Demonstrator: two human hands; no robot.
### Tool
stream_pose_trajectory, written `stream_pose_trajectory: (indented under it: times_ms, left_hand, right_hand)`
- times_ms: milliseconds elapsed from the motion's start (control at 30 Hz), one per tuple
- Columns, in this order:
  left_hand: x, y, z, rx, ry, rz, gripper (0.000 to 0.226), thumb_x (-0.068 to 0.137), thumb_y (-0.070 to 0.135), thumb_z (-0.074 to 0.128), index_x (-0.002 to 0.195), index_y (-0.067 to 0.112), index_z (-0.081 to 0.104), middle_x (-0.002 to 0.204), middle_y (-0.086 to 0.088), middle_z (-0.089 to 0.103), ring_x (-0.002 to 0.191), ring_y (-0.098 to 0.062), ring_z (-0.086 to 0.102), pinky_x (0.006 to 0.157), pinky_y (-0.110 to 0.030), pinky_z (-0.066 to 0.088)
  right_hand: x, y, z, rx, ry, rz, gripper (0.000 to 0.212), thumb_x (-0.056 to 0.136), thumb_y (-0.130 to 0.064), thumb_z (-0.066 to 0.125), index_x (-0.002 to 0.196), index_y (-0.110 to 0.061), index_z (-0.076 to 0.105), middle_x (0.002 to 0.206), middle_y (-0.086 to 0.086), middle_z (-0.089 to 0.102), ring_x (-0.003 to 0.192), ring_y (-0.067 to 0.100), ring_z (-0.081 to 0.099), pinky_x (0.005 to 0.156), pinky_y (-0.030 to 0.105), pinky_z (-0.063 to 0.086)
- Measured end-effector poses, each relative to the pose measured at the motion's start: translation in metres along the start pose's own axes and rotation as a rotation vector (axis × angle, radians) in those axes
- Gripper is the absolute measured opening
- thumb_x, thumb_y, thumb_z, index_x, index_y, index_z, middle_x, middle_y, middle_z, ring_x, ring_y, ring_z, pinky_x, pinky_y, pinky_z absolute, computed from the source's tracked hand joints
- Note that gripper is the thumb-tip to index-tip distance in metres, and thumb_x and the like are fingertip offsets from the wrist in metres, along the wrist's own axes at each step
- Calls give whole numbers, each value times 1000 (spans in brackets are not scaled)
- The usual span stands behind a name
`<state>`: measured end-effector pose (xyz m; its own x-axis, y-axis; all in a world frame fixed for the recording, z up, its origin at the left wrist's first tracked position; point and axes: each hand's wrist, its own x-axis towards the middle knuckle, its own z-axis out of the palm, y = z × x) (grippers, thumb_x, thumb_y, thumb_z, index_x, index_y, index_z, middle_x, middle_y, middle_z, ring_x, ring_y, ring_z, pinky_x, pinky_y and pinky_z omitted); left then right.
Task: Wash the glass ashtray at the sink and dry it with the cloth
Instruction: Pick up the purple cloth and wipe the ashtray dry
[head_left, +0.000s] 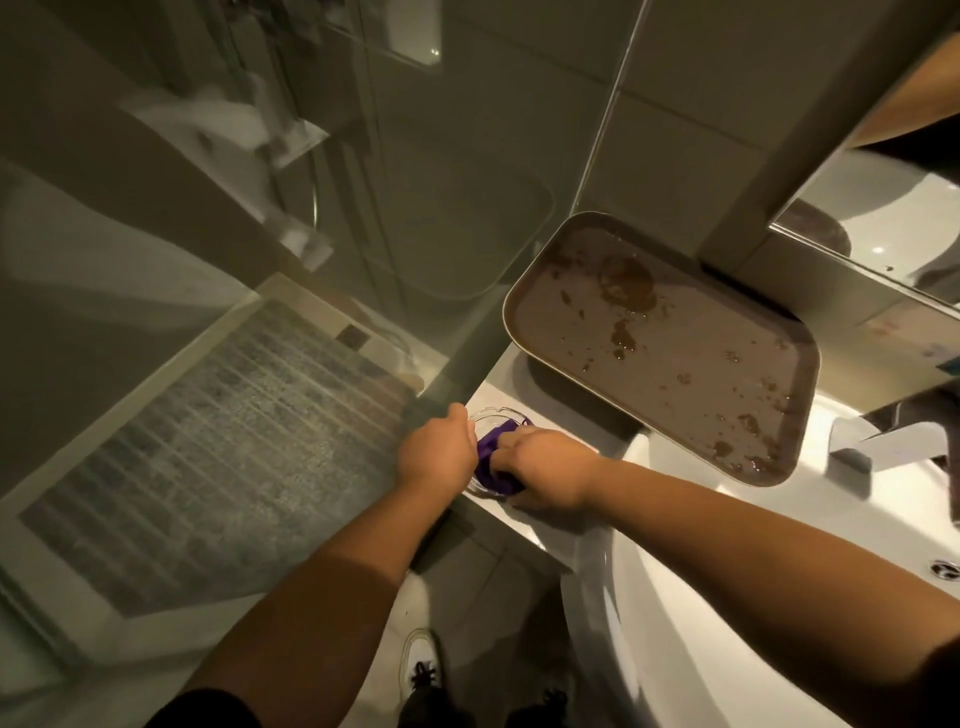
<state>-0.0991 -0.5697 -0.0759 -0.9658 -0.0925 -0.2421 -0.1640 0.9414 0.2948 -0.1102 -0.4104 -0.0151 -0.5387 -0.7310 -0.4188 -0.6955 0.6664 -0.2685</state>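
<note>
On the counter ledge (558, 525) beside the basin (727, 597), the left hand (436, 449) grips the glass ashtray (491, 418) by its rim; the right hand (548, 470) presses a purple cloth (488, 457) inside; washing looks done, drying underway

Ashtray (493, 423) on counter (545, 525) left of sink (675, 623) — tray (660, 353) behind.

— Any writing, labels or numbers to read here?
— None. A pale card or sticker (906, 338) on the wall below the mirror (883, 244) carries faint marks, but they are too blurred to make out.
</note>
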Motion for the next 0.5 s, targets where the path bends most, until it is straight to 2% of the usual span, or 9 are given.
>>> stream_pose_trajectory:
  times_ms: [133, 233, 367, 500]
  left_hand:
    - [-5, -2, 2, -38, -28, -23, 30, 100, 32, 30, 105, 8, 48, 100, -19, 67, 89, -38, 63, 63, -36, 40]
    - [7, 3, -3, 64, -52, 47, 39, 103, 38, 24, 110, 9, 48, 102, -16, 67, 88, -35, 62, 60, -36, 37]
    - [14, 6, -4, 178, -78, 112, 41, 104, 37, 22, 114, 8, 48, 105, -16, 67, 94, -37, 64, 62, -37, 37]
    - [12, 3, 0, 163, -45, 120, 40, 104, 38, 23, 111, 8, 48, 100, -16, 68, 90, -37, 65, 61, -36, 38]
  right_hand:
    - [-2, 8, -16, -121, -145, -121, 39, 90, -31, 64, 126, -15, 60, 125, 8, 60, 114, 26, 54, 101, 36, 44]
    - [2, 9, -22, -119, -193, -145, 41, 89, -29, 68, 126, -15, 59, 127, 8, 60, 117, 26, 53, 102, 35, 43]
    - [1, 7, -18, -54, -164, -95, 42, 88, -35, 68, 124, -15, 62, 124, 7, 60, 114, 24, 52, 97, 33, 43]
    - [-3, -1, -4, 88, -28, 45, 40, 85, -40, 69, 115, -14, 67, 114, 7, 61, 106, 24, 53, 89, 31, 43]
